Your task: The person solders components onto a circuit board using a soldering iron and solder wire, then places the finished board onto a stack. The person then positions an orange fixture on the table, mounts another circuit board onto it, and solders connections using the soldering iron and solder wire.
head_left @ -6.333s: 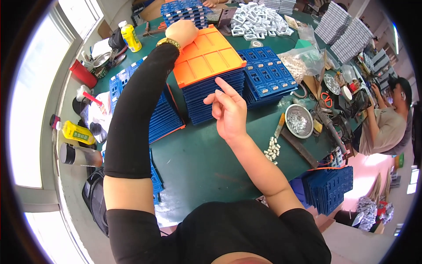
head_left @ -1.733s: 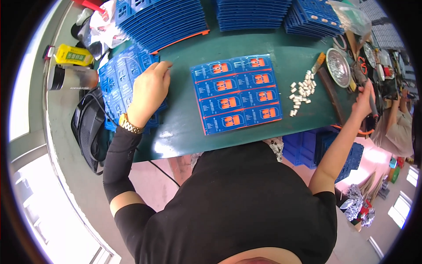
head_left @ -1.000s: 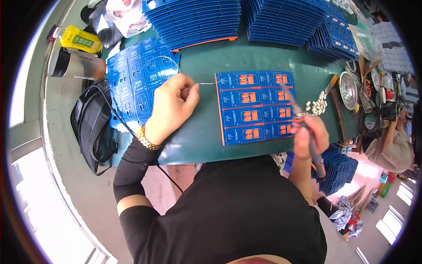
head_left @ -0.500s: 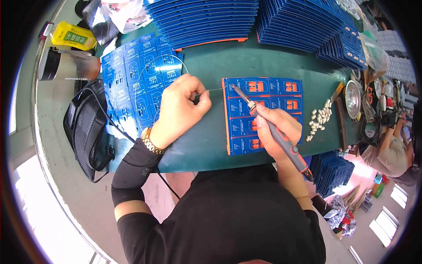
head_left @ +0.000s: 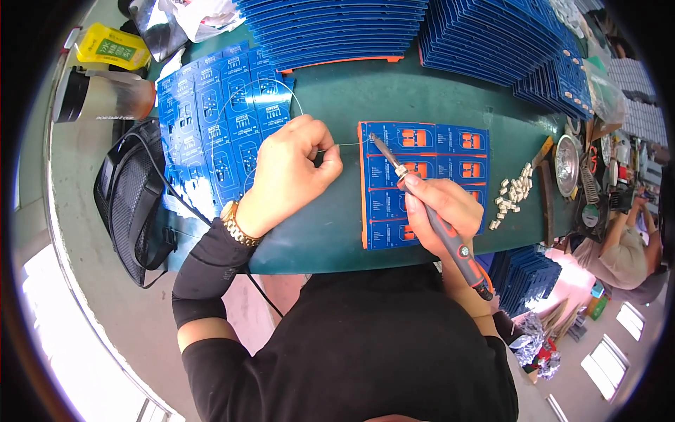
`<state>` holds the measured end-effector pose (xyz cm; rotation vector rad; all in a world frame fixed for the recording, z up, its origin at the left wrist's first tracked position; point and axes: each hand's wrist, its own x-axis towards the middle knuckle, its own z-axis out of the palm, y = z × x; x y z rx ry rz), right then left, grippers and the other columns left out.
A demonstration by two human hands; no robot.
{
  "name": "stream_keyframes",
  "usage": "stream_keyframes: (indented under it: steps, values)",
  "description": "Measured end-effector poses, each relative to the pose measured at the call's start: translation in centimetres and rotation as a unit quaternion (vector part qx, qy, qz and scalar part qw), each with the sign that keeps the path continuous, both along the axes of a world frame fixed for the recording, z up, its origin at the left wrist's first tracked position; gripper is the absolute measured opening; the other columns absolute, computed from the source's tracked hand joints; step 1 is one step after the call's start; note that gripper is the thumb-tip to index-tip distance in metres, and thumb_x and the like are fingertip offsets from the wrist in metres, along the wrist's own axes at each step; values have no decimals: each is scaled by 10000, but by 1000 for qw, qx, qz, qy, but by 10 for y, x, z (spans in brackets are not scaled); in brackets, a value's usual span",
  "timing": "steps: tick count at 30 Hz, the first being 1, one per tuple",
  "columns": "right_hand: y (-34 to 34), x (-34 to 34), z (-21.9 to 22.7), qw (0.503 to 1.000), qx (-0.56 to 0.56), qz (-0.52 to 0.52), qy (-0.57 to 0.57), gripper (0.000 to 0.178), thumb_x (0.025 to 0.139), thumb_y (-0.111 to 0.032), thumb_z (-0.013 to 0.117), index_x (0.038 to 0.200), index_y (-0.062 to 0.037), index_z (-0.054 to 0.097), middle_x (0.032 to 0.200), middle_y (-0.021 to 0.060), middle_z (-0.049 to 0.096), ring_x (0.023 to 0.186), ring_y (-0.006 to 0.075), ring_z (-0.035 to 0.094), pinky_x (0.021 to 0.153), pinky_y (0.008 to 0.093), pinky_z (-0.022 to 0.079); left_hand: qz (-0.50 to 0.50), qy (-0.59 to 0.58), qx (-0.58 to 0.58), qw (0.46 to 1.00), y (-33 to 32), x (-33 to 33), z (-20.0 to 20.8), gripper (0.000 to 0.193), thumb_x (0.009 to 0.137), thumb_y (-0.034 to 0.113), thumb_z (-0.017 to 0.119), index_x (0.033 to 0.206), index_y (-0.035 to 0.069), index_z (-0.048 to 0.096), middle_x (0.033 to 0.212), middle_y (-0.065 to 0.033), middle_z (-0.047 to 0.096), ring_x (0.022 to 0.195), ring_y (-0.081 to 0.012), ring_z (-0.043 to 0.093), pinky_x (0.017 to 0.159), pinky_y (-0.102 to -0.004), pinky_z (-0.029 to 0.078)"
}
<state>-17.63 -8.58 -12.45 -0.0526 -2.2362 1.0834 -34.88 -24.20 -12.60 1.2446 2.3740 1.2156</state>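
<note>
My right hand (head_left: 448,212) grips a grey and orange soldering iron (head_left: 450,239), its tip resting at the upper left part of a blue circuit board panel (head_left: 385,207). That panel has orange-filled cut-outs and lies on the green table. My left hand (head_left: 294,172) pinches a thin solder wire (head_left: 347,145) between thumb and forefinger, the free end reaching the panel near the iron's tip. The rest of the wire loops behind the hand, over several flat blue circuit board panels (head_left: 204,105) on the left.
Tall stacks of blue boards (head_left: 337,32) stand at the back. Small white connectors (head_left: 515,191) lie right of the panel, beside a metal dish (head_left: 566,162). A black mesh bag (head_left: 133,197), a cup (head_left: 112,97) and a yellow packet (head_left: 112,48) sit left. Another person (head_left: 619,246) works far right.
The iron's rear end has swung slightly down and left as my right hand tilts. The view has shifted a little; the wire and the iron's tip stay at the same corner of the panel.
</note>
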Motion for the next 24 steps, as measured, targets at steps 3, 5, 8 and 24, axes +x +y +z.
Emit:
stream_keyframes:
  steps: [3, 5, 8, 24]
  values:
    - [-2, 2, -3, 1000, 4, -3, 10, 314, 739, 88, 691, 1048, 29, 690, 796, 135, 692, 616, 183, 661, 513, 249, 522, -7, 9, -7, 1000, 0, 2, -2, 133, 699, 17, 672, 683, 51, 544, 656, -75, 511, 540, -229, 516, 486, -342, 411]
    - [-3, 4, -4, 1000, 14, -4, 9, 314, 737, 86, 694, 1045, 26, 691, 790, 130, 691, 603, 180, 653, 502, 248, 515, -8, 12, -12, 1000, -1, 3, -4, 132, 698, 21, 671, 682, 52, 544, 660, -78, 516, 550, -241, 527, 490, -346, 417]
    - [-4, 7, -7, 1000, 20, -4, 4, 317, 735, 82, 696, 1045, 19, 693, 784, 125, 689, 593, 177, 644, 494, 248, 507, -10, 25, -11, 1000, -1, 5, -7, 125, 703, 24, 671, 688, 52, 550, 666, -80, 520, 552, -245, 535, 495, -347, 424]
    - [-1, 18, 0, 999, 33, 17, -24, 283, 777, 87, 661, 1053, 26, 675, 810, 167, 703, 663, 225, 689, 560, 274, 541, -18, 29, 18, 999, 3, 17, -3, 160, 716, -3, 692, 689, 41, 541, 622, -55, 449, 515, -182, 419, 479, -316, 350]
